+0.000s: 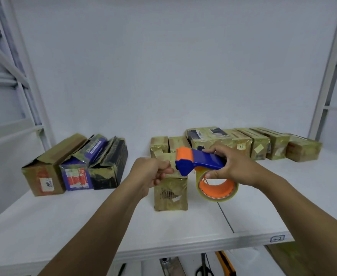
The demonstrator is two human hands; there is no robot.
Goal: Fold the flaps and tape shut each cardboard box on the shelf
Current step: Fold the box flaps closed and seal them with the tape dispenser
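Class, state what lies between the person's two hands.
The head view shows the tape dispenser: the right hand grips its handle, its head points at the left hand, over a box.

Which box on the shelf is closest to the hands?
The lone box at front centre with the barcode label, right at the left hand and the tape dispenser. The other boxes sit further back in groups left and right.

The left hand (153,173) and the tape dispenser (200,162) hide the top of the front box (170,202), so its flaps cannot be seen. The print on its label (168,195) is too blurry to read. Under the shelf (84,226), scissors (203,271) and a yellow tool (226,263) are cut off by the bottom edge.
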